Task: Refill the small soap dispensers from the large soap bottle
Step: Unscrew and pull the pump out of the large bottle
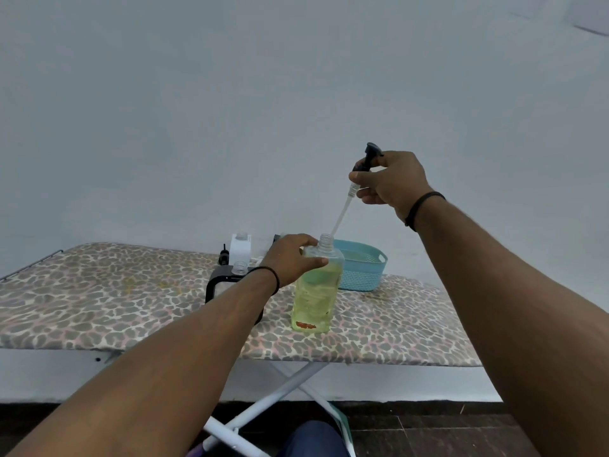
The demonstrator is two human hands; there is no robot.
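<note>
A large clear bottle point(315, 298) of yellow-green soap stands upright on the leopard-print board point(99, 301), its neck uncapped. My left hand point(291, 258) grips its shoulder. My right hand point(390, 181) holds a black pump head point(365, 158) lifted above the bottle; its clear dip tube point(341, 214) slants down with the tip just over the open neck. Two small dispensers stand behind my left forearm, both without pumps: a black-framed one point(227, 285) and a white one point(240, 247).
A turquoise perforated basket point(361, 270) sits right behind the large bottle. A loose black pump point(224, 255) lies left of the white dispenser. The board's white crossed legs point(263, 410) and a dark floor show below; a plain wall rises behind.
</note>
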